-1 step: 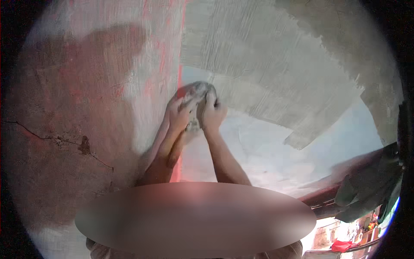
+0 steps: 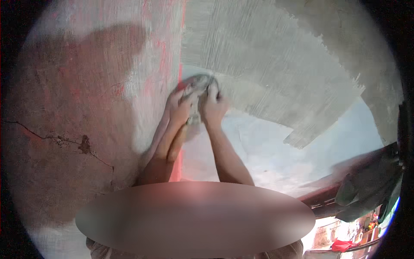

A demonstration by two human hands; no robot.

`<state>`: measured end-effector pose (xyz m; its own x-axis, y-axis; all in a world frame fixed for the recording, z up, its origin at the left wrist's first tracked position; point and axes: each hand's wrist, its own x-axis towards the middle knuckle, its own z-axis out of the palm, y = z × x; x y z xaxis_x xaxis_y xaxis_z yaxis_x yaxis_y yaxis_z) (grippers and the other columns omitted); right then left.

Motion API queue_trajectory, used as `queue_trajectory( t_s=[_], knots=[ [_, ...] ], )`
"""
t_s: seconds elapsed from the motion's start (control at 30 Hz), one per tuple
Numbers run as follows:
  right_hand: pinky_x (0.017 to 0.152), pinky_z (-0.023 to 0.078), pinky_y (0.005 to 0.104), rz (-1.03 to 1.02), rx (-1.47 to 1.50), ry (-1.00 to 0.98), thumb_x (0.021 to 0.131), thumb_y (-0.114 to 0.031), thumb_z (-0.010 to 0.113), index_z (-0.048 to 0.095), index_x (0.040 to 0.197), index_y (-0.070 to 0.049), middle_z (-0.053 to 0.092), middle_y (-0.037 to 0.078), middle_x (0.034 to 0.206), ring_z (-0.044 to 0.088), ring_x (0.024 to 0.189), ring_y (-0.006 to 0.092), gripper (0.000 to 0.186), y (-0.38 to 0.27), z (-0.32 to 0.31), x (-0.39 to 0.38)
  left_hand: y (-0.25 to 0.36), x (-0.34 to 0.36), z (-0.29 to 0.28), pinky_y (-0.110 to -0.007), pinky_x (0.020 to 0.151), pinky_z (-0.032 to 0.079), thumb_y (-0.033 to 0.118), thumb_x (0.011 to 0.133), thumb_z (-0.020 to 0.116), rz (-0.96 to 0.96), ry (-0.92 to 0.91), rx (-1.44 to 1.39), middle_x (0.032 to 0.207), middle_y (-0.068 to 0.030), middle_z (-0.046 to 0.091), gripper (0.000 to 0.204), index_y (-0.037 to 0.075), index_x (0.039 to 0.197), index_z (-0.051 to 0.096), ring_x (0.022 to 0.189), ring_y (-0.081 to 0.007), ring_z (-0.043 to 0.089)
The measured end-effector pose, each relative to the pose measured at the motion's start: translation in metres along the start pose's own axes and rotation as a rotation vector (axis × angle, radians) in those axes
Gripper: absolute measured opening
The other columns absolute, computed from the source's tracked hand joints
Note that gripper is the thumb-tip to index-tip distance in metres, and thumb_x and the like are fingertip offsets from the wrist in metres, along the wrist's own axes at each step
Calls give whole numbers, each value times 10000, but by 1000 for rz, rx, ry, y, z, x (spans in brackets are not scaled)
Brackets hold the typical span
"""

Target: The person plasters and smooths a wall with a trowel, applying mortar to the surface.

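Both my arms reach up to a wall, with my left hand (image 2: 179, 107) and my right hand (image 2: 214, 108) close together. Between them is a grey, rounded, dusty-looking object (image 2: 199, 81), its kind blurred and partly covered by my fingers. The fingers of each hand are curled around its sides. It lies against or just in front of the grey-coated wall (image 2: 258, 47), beside a red vertical stripe (image 2: 180, 73); whether it touches cannot be made out. Below my right hand the wall turns to a smooth pale area (image 2: 267, 142).
The left wall (image 2: 64, 99) is reddish and worn, with a dark crack (image 2: 85, 144) and a shadow across it. Dark cloth (image 2: 366, 190) hangs at the right beside a dark rail. A red item (image 2: 343, 245) lies at the lower right. A blurred oval covers the bottom middle.
My hands and the grey object have shifted slightly upward along the wall. The grip looks the same.
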<state>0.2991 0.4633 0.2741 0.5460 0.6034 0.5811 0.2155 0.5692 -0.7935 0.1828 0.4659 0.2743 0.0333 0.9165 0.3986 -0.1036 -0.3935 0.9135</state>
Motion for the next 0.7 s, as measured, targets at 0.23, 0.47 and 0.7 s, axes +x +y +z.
queue_trajectory(
  t_s=[0.23,0.47,0.7],
  knots=[
    [585,443,350,-7,-50,63,981,-271,677,675,797,51,619,54,664,527,657,114,371,27,-1,-8,-44,-2,-4,-294,940,518,84,994,643,10,-38,-107,1188,-73,693,279,-43,1240,678,1093,-139,631],
    [709,520,427,-82,-76,-16,977,-263,643,739,973,61,718,221,775,689,729,262,337,21,2,6,-21,7,2,-302,996,493,77,972,653,113,24,-174,1265,-90,688,317,-38,1267,676,1148,-176,636],
    [625,453,387,-133,-115,249,979,-349,688,679,830,66,642,162,701,537,673,183,442,-51,-58,82,35,59,1,-331,1011,485,195,1013,630,218,78,-102,1210,-128,719,293,-29,1184,711,1128,-218,655]
  ],
)
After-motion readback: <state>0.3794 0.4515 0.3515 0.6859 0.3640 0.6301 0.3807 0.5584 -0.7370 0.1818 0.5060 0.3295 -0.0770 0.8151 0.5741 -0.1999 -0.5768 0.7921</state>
